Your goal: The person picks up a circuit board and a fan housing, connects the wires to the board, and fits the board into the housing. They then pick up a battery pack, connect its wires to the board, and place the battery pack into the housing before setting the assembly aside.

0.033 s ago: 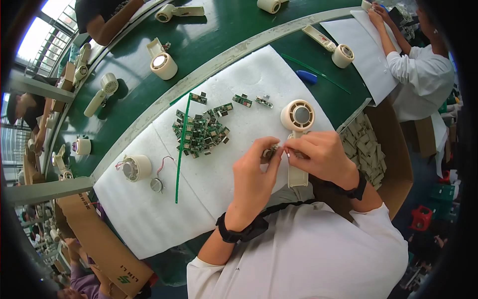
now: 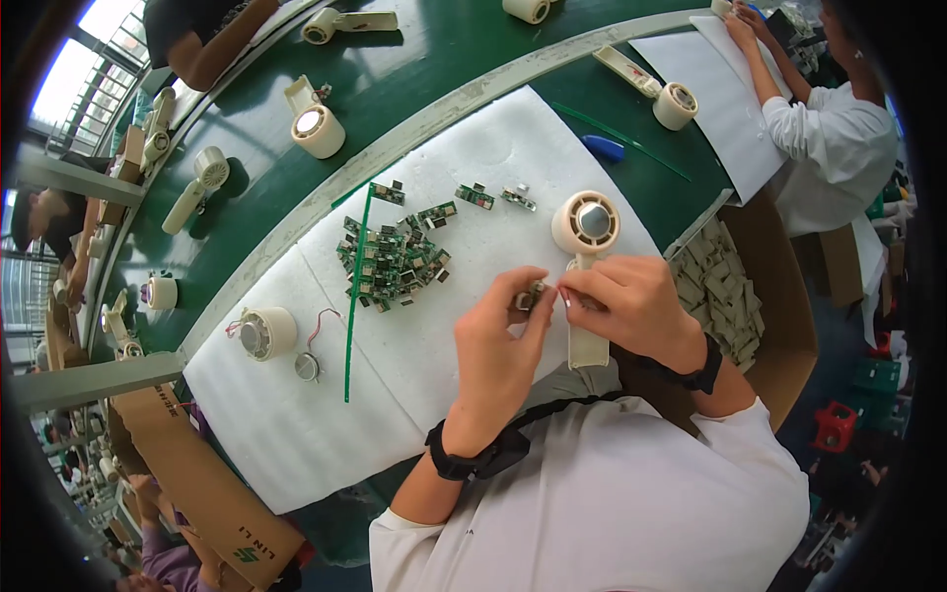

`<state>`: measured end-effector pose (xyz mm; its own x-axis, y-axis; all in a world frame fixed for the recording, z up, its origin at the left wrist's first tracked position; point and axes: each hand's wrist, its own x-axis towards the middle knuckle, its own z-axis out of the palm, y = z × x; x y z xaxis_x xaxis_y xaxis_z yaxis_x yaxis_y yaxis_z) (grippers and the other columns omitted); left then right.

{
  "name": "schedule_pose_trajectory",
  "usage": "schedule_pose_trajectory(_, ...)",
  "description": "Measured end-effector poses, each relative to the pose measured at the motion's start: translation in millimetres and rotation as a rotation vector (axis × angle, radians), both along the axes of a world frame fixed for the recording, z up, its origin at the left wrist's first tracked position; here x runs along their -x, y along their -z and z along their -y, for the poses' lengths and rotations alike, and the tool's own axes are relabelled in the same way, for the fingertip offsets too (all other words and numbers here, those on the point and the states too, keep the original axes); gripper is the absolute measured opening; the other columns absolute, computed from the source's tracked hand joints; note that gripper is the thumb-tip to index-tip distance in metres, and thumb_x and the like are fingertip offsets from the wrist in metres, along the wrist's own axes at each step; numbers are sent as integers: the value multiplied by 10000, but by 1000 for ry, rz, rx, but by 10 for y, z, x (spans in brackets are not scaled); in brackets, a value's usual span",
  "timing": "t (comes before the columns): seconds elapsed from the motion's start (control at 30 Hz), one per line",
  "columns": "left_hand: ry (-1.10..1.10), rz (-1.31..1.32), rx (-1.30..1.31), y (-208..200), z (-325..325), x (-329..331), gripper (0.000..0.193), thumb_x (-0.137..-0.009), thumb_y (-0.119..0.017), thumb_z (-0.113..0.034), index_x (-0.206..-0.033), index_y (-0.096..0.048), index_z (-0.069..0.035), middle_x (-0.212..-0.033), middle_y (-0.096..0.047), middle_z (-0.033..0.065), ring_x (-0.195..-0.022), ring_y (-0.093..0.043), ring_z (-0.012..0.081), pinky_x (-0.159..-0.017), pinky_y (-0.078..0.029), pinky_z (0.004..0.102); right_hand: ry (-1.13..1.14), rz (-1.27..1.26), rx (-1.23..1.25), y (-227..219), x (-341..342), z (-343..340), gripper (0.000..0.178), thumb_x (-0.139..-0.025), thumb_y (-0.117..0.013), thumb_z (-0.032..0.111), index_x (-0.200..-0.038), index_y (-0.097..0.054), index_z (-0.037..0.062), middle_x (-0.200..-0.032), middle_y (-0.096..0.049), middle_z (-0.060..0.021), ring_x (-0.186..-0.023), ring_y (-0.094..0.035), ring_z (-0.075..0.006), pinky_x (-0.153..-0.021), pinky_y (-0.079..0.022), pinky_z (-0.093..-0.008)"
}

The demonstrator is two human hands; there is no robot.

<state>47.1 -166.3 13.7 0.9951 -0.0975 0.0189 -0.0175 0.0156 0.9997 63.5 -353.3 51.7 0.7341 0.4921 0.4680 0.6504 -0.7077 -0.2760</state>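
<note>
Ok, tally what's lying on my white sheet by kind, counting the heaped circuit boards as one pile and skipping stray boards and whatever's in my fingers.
White fan with handle: 1
Round white housing: 1
Loose metal disc with wires: 1
Green strip: 1
Pile of circuit boards: 1
Total: 5

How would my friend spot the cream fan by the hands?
Find the big white sheet on the green table. Near its right edge is the cream fan, its handle partly hidden by the right hand. Unlike the cream cup at the sheet's left, it shows a handle, and a slotted ring circles its silver disc.
</note>
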Motion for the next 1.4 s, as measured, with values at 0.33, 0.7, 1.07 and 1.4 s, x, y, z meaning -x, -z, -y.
schedule_pose_trajectory(0.33,50,88,199,107,4,-40,416,-1012,-646,-4,-1425,-626,-49,-1080,-699,93,-941,-677,117,-805,-574,278,118,-7,-196,89,0,-85,132,-804,-794,42,-913,-721,57,-788,-604,-37,-588,-617,-162,-522,-490,-303)
schedule_pose_trajectory(0.7,100,76,31,-20,9,-12,345,-1050,-605,-25,-1392,-651,-12,-1214,-741,80,-1029,-666,70,-923,-532,237,103,-79,-203,52,15,-8,119,-818,-785,41,-909,-707,49,-760,-603,-36,-573,-612,-153,-514,-482,-294)
schedule_pose_trajectory(1.07,-142,489,-214,85,137,41,398,-930,-672,95,-1314,-699,-10,-1147,-742,175,-900,-745,218,-787,-585,326,179,-202,-363,47,75,-149,142,-819,-793,55,-953,-750,45,-719,-563,-34,-562,-543,-143,-525,-438,-295)
schedule_pose_trajectory(1.4,-287,673,-484,176,268,186,376,-916,-658,117,-1285,-683,50,-1210,-710,204,-982,-748,331,-799,-608,395,228,-397,-494,-46,187,-195,95,-856,-769,39,-946,-757,10,-667,-541,-17,-575,-480,-78,-524,-376,-261)
